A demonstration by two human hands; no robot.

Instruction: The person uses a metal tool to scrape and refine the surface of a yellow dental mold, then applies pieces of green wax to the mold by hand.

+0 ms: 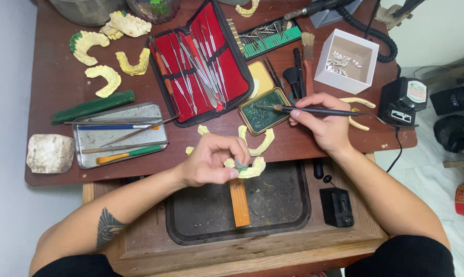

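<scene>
My left hand (211, 161) grips a pale yellow dental cast (252, 169) with a bit of green wax on it, held over a dark tray (283, 205) and above an orange wooden peg (239, 202). My right hand (324, 120) holds a thin black-handled brush (314, 110) pointing left, its tip over a small gold tin of green wax (262, 110). Another yellow cast (260, 143) lies on the table edge between my hands.
An open red case of metal instruments (201, 66) lies at the centre back. Several yellow casts (104, 77) sit at the left, beside a metal tray of tools (119, 133) and a white stone block (50, 153). A white box (347, 59) stands right.
</scene>
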